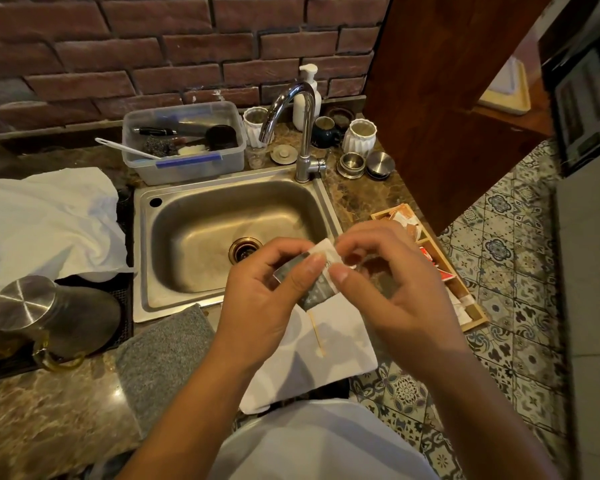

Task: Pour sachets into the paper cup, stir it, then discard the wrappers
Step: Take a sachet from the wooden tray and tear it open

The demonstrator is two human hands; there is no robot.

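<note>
Both hands hold one small sachet [321, 277], white at the top and dark grey below, above the counter's front edge. My left hand [267, 296] pinches its left side, thumb on the front. My right hand [388, 282] pinches the white top corner between thumb and forefinger. Below the sachet a thin wooden stir stick [316, 336] lies on a white napkin [312, 362]. The paper cup is hidden; I cannot see it behind my hands. A wooden tray [471, 306] with several more sachets sits at the right.
A steel sink [222, 220] with a curved tap [291, 109] lies ahead. A grey cloth [160, 358] lies by its front edge, a steel jug [49, 313] and white cloth [42, 220] to the left. A plastic tub [187, 164], cups and soap bottle stand behind.
</note>
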